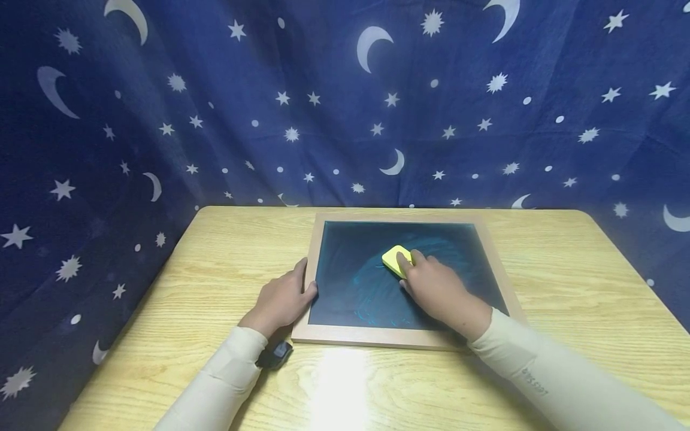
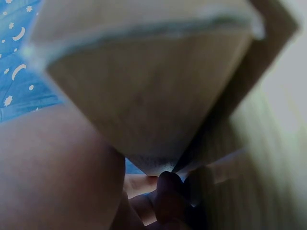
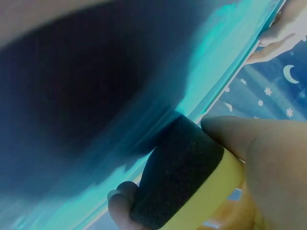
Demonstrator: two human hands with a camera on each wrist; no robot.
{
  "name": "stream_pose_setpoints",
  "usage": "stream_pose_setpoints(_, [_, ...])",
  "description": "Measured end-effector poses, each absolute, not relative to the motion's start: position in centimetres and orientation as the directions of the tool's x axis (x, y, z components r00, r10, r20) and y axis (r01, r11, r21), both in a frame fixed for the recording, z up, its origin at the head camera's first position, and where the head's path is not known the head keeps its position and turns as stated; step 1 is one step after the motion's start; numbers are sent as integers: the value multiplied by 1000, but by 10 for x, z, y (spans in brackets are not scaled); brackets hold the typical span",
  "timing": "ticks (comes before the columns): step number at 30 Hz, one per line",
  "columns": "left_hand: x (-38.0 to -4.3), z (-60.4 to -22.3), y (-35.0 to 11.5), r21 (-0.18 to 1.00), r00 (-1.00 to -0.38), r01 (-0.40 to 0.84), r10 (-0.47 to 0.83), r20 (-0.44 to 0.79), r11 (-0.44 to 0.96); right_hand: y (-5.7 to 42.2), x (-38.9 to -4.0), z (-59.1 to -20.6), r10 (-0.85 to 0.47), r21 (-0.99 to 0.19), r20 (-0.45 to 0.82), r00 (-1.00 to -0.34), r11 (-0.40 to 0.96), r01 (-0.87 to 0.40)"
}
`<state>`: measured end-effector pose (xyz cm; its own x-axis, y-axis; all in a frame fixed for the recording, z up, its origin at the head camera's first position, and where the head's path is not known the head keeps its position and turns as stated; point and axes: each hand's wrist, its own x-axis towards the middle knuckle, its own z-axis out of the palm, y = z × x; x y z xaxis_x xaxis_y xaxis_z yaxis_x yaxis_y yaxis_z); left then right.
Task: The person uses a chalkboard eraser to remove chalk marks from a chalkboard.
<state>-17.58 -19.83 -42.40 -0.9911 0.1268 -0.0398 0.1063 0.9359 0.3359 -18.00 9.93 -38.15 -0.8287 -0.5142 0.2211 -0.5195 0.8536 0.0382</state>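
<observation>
A small blackboard [image 1: 345, 269] in a pale wooden frame lies flat on the table, with smeared blue-green chalk traces across its dark surface. My left hand [image 1: 283, 299] grips the left side of the frame, thumb over its top. Seen from the left wrist, the frame's wooden edge [image 2: 144, 96] fills the middle, with fingertips [image 2: 170, 196] at its far end. Over the board's middle, my right hand [image 1: 439, 290] holds a yellow eraser [image 1: 393, 257] between thumb and fingers. The right wrist view shows the eraser's black pad [image 3: 180, 172] turned toward the board.
The light wood-grain table [image 1: 242, 251] extends around the board on all sides. A dark strapped device [image 1: 276, 354] sits under the left wrist, near the frame's front corner. A blue curtain [image 1: 334, 108] with moons and stars hangs behind the table and along its left.
</observation>
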Motion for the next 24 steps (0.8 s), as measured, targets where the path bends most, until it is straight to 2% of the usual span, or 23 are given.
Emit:
stream_pose_setpoints(11, [-176,-424,-198,338,-991,106,128,-42,935,77,-163,-380,-592,50,156,-791,805,-592])
stream_pose_setpoints(24, [-175,-423,-198,340,-991,100,123,-46,935,57,-131,-381,-726,98,153,-671,687,-720])
